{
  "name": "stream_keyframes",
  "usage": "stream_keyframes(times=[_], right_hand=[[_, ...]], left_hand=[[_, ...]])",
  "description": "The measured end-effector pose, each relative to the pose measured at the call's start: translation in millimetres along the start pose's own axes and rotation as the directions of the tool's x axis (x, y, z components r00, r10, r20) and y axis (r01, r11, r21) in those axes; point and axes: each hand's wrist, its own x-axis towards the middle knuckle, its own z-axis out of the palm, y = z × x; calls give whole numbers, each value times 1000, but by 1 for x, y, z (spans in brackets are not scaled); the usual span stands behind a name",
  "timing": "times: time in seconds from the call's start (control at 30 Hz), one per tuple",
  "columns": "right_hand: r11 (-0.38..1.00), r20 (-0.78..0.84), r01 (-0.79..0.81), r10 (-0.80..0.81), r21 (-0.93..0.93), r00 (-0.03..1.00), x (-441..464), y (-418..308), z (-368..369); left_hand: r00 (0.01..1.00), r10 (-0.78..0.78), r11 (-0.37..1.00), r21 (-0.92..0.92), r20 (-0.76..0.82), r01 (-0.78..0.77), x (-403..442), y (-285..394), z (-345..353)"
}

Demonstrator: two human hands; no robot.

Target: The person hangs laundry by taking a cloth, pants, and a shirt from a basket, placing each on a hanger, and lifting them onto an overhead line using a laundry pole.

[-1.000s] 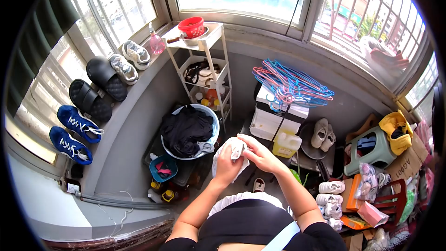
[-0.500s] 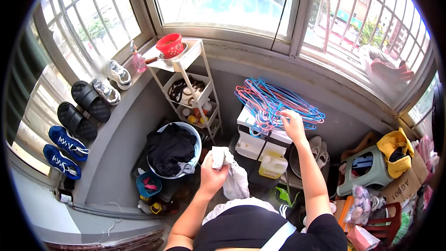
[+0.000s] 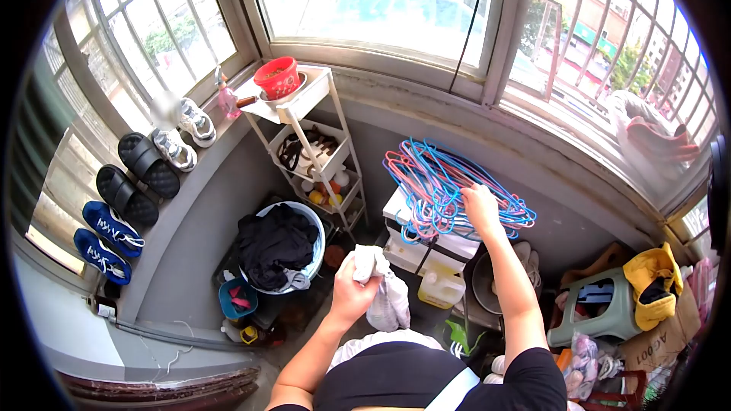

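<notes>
A bunched white cloth (image 3: pixel 390 304) hangs from my left hand (image 3: pixel 353 289), whose fingers are wrapped round its upper part in front of my body. My right hand (image 3: pixel 480 207) reaches out to the pile of blue and pink hangers (image 3: pixel 434 190), its fingers closed at the pile's right part. The hangers lie tangled on a white box (image 3: pixel 457 245). Left of my left hand is a light blue basin (image 3: pixel 320 237) heaped with dark clothes (image 3: pixel 276 243).
A white rack (image 3: pixel 343 144) holds a red pot (image 3: pixel 276 78). Shoes and black slippers (image 3: pixel 127 194) line the left ledge. A yellowish jug (image 3: pixel 442 289) stands below the box. At the right are a grey-green stool (image 3: pixel 624 308) and a yellow cloth (image 3: pixel 653 281).
Both hands were together on the white cloth; my right hand has left it and moved up and right to the hangers. The hanger pile has shifted slightly. My left hand still holds the cloth.
</notes>
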Motion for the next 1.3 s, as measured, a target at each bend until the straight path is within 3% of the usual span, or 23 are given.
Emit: stream_keyframes(times=[0.1, 0.4, 0.6, 0.63, 0.8, 1.03, 1.1, 1.23, 1.27, 1.3], right_hand=[[996, -9, 84, -85, -29, 996, 1, 2, -5], [978, -261, 117, -161, -175, 952, 13, -13, -44], [945, -364, 195, -90, 263, 927, -2, -98, -90], [917, -386, 229, -92, 327, 918, -7, -112, -92], [776, -332, 237, -38, 585, 943, -44, -187, -95], [628, 15, 45, -90, 777, 996, -95, -287, -92], [566, -68, 124, -119, 815, 991, -105, -314, -82], [481, 123, -37, -148, 876, 981, -123, -355, -74], [464, 161, -70, -160, 883, 974, -126, -366, -73], [447, 199, -103, -172, 888, 965, -130, -376, -72]], left_hand=[[1000, -8, 1000, 2, 0, 8, 0, -3, 3], [999, 19, 1000, -7, -44, -19, -5, -2, -9], [995, -26, 1000, 5, -99, 27, -15, -1, -48], [991, 25, 1000, -6, -131, -26, -15, 2, -53], [988, 56, 998, -1, -144, -57, -30, -2, -89], [979, 86, 996, 41, -186, -80, -56, 2, -142], [973, 64, 997, 43, -221, -56, -65, -7, -156], [969, 29, 1000, 17, -247, -25, -83, -24, -181], [965, 80, 995, 72, -251, -64, -87, -32, -188], [968, -14, 1000, 8, -250, 16, -92, -37, -193]])
